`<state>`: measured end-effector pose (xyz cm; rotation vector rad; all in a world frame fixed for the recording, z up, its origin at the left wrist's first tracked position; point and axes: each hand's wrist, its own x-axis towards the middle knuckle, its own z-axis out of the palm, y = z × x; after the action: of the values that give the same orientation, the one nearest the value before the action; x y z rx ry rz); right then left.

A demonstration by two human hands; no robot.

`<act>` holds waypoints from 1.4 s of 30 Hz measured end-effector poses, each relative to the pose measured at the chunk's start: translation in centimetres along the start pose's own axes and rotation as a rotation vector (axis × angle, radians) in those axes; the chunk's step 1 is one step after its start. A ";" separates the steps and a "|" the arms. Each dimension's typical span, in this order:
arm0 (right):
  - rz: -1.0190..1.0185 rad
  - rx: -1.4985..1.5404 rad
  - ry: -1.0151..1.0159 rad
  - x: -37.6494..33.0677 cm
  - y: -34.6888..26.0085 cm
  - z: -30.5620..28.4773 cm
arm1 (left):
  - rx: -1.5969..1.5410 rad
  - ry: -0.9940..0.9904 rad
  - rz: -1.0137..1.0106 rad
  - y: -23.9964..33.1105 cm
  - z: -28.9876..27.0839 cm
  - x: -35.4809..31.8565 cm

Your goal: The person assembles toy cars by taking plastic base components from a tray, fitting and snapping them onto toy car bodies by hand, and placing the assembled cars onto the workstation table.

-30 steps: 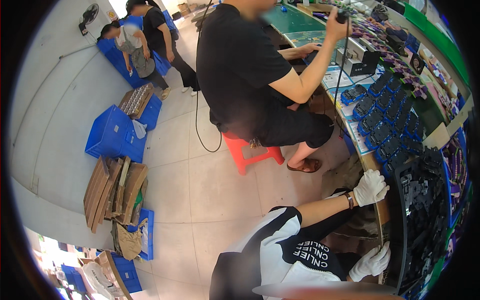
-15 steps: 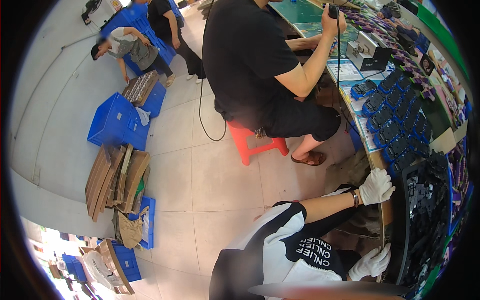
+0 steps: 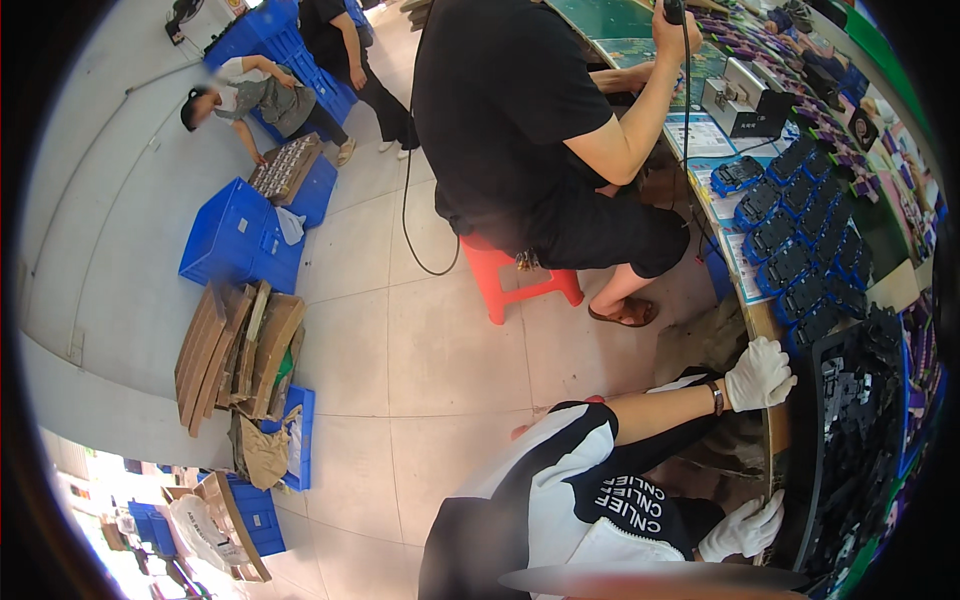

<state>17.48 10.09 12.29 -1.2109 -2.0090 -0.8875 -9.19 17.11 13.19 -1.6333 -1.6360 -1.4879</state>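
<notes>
My left hand, in a white glove, is at the table's wooden edge, beside a black tray. Its fingers are curled in; what they hold, if anything, is hidden. Lower in the view, my right hand, also gloved, lies against the same edge with its fingers apart and nothing visible in them. Many small black plastic parts fill the tray. Beyond my left hand stand rows of blue and black moulded housings.
To my left, a co-worker in black sits on a red stool, holding a black corded tool. A metal fixture stands on the bench. Blue crates and stacked cardboard trays occupy the floor; two more people stand behind.
The view has shifted slightly, so the scene sits a little further right and mostly higher. My hands keep nearly the same places at the table edge.
</notes>
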 end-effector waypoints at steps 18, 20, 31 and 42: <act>0.027 0.007 -0.006 -0.1 -0.4 -0.3 | -0.009 0.052 0.015 0.1 0.0 0.0; 0.033 0.021 -0.008 0.2 -0.8 -0.5 | 0.002 0.045 0.020 0.1 -0.2 -0.1; 0.036 0.052 -0.020 -0.1 -0.6 -0.5 | 0.014 0.044 0.039 0.1 -0.1 -0.2; 0.050 0.026 -0.026 -0.8 0.5 0.2 | -0.007 0.056 0.054 0.3 0.4 -0.2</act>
<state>18.18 10.03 11.63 -1.2585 -1.9964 -0.8226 -8.68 17.32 13.00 -1.6115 -1.5468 -1.5006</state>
